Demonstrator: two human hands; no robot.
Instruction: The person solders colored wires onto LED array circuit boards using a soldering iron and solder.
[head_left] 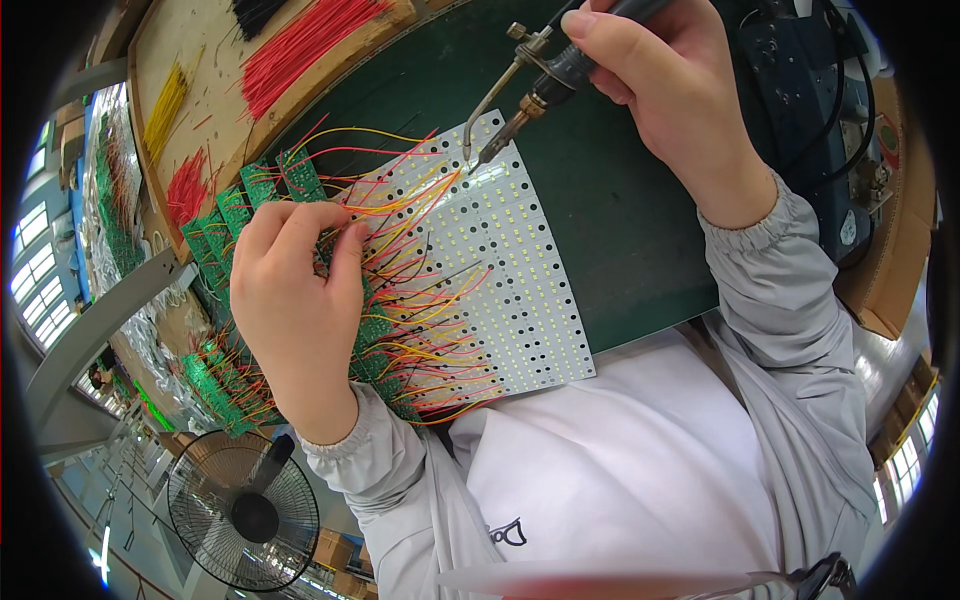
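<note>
The right hand (pixel 665 95) was closed around the dark handle of a soldering iron (pixel 545 95), held at a slant with its tip resting at the far edge of the white LED panel (pixel 510 290). A thin bent metal feed tube ran alongside the iron and ended just beside the tip.

The left hand (pixel 295 310) lay at the panel's left edge, fingers curled and pinching among the red and yellow lead wires (pixel 430 260); exactly which wire it gripped could not be told. These wires ran from the panel's left portion to a row of small green circuit boards (pixel 255 185), which fanned out just left of the panel and passed under the left hand.

The panel lay flat on a dark green mat (pixel 600 210). Beyond the panel, to its far left, a brown tray (pixel 215 60) held bundles of cut red, yellow and black wires. Well to the near left of the panel, below table level, stood a black cage fan (pixel 245 510). To the right of the panel, well apart, sat a blue device (pixel 800 90) with black cables.
</note>
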